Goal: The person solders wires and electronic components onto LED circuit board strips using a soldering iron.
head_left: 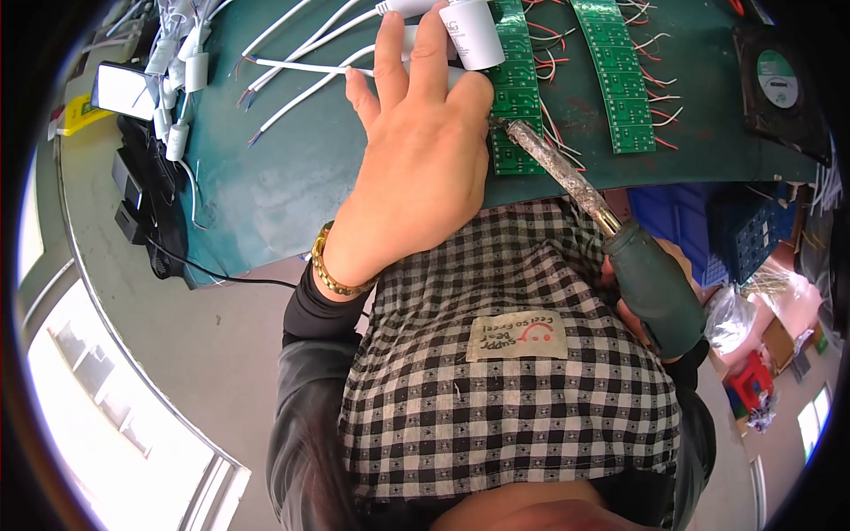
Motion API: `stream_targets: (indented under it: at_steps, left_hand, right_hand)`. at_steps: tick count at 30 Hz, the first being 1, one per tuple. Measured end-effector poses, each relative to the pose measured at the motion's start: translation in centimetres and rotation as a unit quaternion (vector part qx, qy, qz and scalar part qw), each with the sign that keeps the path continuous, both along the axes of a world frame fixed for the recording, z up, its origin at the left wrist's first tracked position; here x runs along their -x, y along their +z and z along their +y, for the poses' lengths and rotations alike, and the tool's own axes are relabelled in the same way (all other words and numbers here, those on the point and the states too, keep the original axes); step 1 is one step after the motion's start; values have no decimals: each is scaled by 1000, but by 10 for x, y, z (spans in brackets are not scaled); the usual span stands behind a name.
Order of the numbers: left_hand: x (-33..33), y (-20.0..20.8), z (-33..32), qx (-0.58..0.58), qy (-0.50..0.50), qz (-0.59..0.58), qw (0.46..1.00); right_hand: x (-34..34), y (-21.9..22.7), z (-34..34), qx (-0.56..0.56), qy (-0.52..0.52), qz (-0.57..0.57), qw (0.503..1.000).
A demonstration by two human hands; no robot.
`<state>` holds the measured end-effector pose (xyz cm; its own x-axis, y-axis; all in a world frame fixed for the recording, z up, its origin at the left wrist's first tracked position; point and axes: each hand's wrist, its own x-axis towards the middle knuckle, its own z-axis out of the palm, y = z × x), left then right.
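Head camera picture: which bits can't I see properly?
All in the head view:
Right hand: mostly hidden by the soldering iron.
Iron's tip: too small to tell whether it touches the left green strip.
Under the left hand: its own back hides what is there.
Far ends of the left strip and right green strip: cut off by the top edge.

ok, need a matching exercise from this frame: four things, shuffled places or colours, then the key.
1. Left hand
2. Soldering iron
3. Bracelet
4. Circuit boards

A. Gold-coloured, around the left wrist
B. Green, in two strips
C. Back upward, at the white cables
D. In the right hand

Pairs: 1-C, 2-D, 3-A, 4-B
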<state>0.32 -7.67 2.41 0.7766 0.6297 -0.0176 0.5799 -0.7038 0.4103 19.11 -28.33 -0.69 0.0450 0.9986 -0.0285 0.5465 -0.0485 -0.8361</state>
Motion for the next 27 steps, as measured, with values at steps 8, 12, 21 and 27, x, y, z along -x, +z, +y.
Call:
stream_targets:
  at_steps: [8,12,21,27]
  left_hand:
    - [5,-14,-4,-66,-12,-36,997]
    - [1,-4,3,-19,1,-7,1000]
    - [-3,-15,12,30,-1,11,999]
    - [5,-12,-1,-50,-17,-24,998]
  right_hand:
    - [1,-5,-8,-21,-7,-19,1000]
    - [0,1,-9,-9,-53,173,983]
    - [3,16,-8,104,-24,168,980]
    - [6,19,-13,58,-66,272,958]
